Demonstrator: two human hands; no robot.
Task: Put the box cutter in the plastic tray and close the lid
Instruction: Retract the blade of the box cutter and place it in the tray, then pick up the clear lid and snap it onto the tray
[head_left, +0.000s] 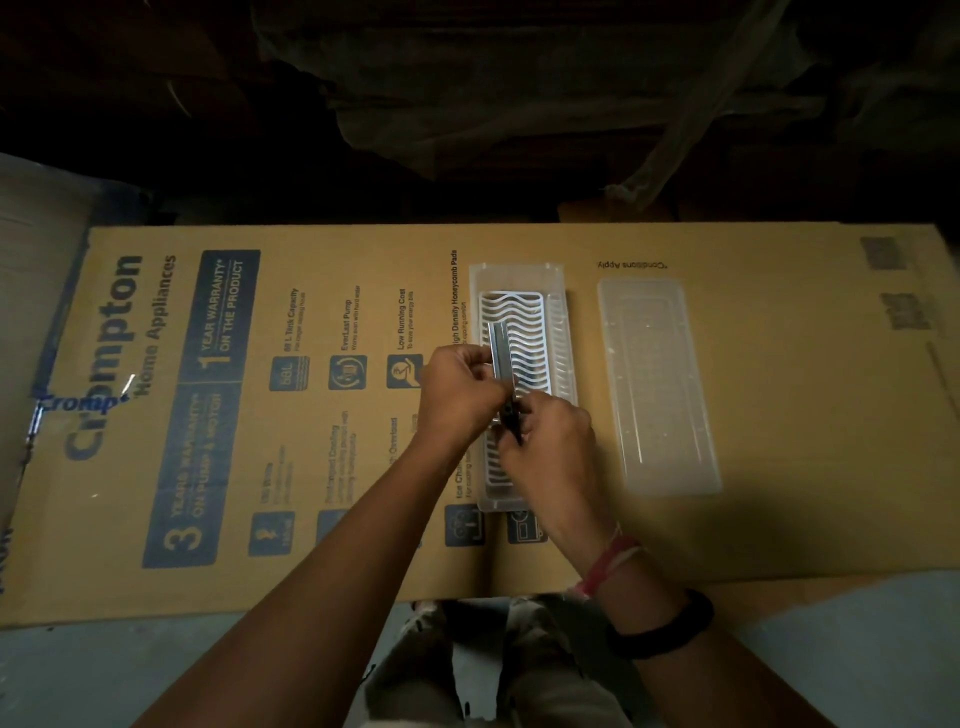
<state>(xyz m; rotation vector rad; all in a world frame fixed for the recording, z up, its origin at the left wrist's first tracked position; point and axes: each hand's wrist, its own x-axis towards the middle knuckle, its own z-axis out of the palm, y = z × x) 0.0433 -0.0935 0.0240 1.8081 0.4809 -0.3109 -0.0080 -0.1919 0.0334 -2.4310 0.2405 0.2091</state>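
A clear plastic tray (519, 278) with a white wavy grid insert lies lengthwise on a large cardboard sheet. Its clear lid (657, 384) lies flat on the cardboard just to the right of the tray. Both hands hold a box cutter (502, 349) above the tray's middle, its metal body pointing away from me. My left hand (457, 395) grips the metal part from the left. My right hand (553, 441) pinches the dark lower end of the cutter.
The printed cardboard sheet (311, 415) covers the work area, with its near edge just above my knees. Dark cloth and clutter lie beyond its far edge. A pale surface shows at the far left.
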